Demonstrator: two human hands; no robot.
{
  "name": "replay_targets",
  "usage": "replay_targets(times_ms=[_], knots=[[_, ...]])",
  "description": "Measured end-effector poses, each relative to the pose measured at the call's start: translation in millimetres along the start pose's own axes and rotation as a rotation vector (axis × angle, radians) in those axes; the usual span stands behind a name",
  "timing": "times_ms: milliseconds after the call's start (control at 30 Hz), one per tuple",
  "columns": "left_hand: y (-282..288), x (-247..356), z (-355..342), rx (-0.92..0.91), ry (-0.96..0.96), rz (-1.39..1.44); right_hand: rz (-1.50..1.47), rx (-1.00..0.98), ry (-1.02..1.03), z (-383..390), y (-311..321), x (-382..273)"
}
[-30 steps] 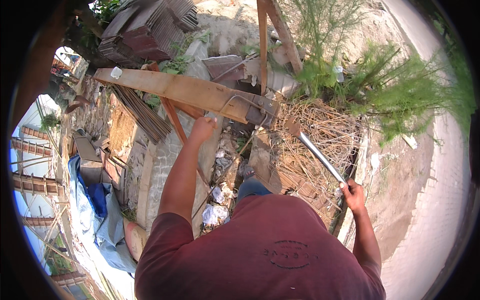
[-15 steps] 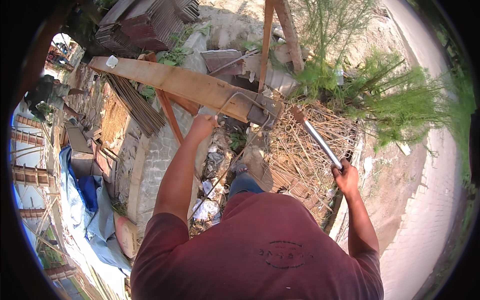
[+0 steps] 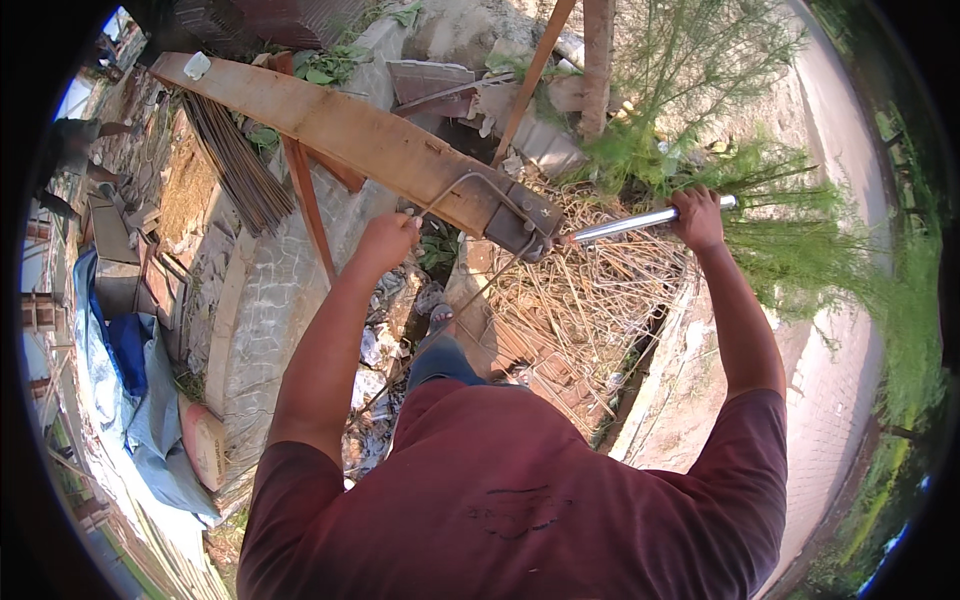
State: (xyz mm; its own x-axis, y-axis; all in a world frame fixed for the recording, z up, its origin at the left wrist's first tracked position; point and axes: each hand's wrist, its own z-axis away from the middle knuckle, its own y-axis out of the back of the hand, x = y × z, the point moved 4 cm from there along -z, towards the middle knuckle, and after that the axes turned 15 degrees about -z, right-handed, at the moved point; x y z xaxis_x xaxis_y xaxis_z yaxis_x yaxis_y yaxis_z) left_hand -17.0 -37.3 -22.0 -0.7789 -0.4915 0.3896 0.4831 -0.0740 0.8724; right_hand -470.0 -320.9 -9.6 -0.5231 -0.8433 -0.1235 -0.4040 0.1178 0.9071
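A wooden plank (image 3: pixel 330 125) slants across in front of me, a dark metal plate (image 3: pixel 512 228) fixed on its near right end. Over that end lies a thin bent steel rod (image 3: pixel 440 195), its long tail running down past my foot. My left hand (image 3: pixel 390 240) is closed round the rod's short end beside the plank. On the right, my right hand (image 3: pixel 697 217) grips a shiny metal bar (image 3: pixel 625 224) near its outer end. The bar's rusty tip meets the plate's edge and the rod there; how it engages is too small to tell.
Many cut steel rod pieces (image 3: pixel 620 310) lie heaped beneath the bar. Slanting wooden legs (image 3: pixel 308 205) stand under the plank. A bundle of rods (image 3: pixel 240 165) leans at left, near a blue tarp (image 3: pixel 135 400). Feathery green branches (image 3: pixel 790 215) reach in beside my right hand.
My right hand has moved forward, swinging the bar from a steep slant to nearly level. Its tip has come against the plate's edge. My left hand keeps hold of the rod.
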Motion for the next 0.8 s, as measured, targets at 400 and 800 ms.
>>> replay_targets(times_ms=[400, 800], knots=[[3.6, -1.7, 4.5, -0.036, 0.049, 0.073, -0.118, -0.394, 0.05, -82.3, -9.9, -14.4], [2.0, 5.8, 5.4, -0.09, 0.078, 0.083, -0.1, -0.334, -0.08, -41.8, 7.1, -8.0]])
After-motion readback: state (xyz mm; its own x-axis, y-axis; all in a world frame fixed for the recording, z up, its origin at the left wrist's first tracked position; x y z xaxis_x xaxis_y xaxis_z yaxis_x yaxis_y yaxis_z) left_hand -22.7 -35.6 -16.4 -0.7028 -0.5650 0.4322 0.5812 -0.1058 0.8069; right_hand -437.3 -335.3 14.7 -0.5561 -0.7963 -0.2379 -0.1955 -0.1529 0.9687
